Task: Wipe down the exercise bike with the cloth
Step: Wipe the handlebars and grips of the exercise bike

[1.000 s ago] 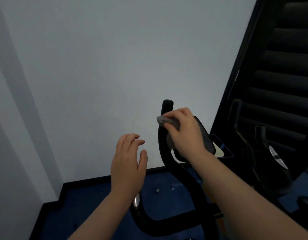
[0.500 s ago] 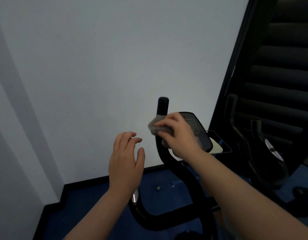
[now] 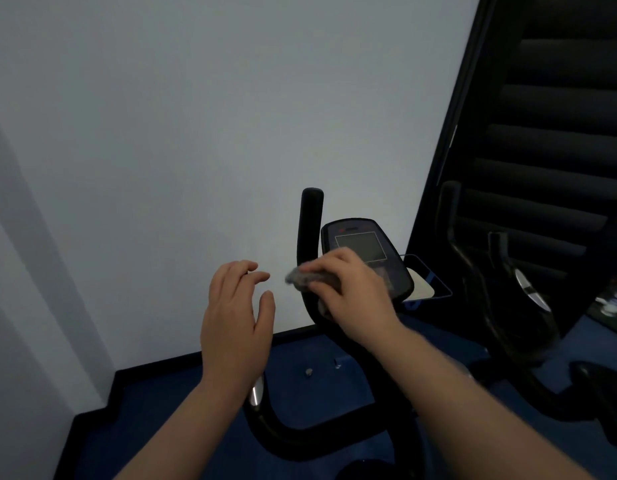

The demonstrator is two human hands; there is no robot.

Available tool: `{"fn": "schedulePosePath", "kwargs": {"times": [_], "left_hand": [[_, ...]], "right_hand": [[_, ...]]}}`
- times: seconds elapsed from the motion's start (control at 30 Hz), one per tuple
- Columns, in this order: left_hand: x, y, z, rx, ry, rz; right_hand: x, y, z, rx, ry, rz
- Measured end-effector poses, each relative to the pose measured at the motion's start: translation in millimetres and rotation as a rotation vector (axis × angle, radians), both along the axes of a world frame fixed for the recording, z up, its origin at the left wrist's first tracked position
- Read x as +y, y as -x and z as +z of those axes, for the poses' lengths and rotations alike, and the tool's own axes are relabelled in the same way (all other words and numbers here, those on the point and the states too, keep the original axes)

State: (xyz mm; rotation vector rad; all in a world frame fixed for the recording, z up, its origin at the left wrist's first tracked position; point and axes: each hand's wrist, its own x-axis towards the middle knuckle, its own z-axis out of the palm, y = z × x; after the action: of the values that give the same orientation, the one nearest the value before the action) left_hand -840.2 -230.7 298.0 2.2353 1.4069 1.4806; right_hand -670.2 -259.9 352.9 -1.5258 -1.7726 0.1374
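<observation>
Grey cloth (image 3: 308, 277) gripped by right hand (image 3: 352, 296) on handlebar (image 3: 308, 233) | left hand (image 3: 236, 317) loose, empty | console (image 3: 364, 249) behind

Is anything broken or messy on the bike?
Nothing stands out. The right hand holds the grey cloth against the black handlebar, and the console looks whole. The left hand hovers beside it, holding nothing.

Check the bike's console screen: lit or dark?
Dark. The square screen on the black oval console shows plain grey, with no digits or glow; the right hand holding the grey cloth covers the console's lower left.
</observation>
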Motion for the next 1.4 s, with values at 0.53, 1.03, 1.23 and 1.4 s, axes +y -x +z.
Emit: {"fn": "schedulePosePath", "kwargs": {"times": [0.53,1.03,1.23,1.4], "left_hand": [[0.9,0.0,-1.9,-0.032,-0.014,0.003],[-1.9,-1.8,-0.2,0.03,-0.043,0.058],[-0.9,-3.0,-2.3,-0.04,-0.038,0.041],[0.1,-2.1,-3.0,-0.046,-0.032,0.016]], "right_hand": [[28.9,10.4,5.0,-0.335,-0.206,-0.056],[35.7,13.9,11.6,-0.626,-0.186,0.046],[46.7,19.7,53.0,-0.533,-0.38,0.037],[50.9,32.1,19.7,-0.705,-0.26,-0.073]]}}
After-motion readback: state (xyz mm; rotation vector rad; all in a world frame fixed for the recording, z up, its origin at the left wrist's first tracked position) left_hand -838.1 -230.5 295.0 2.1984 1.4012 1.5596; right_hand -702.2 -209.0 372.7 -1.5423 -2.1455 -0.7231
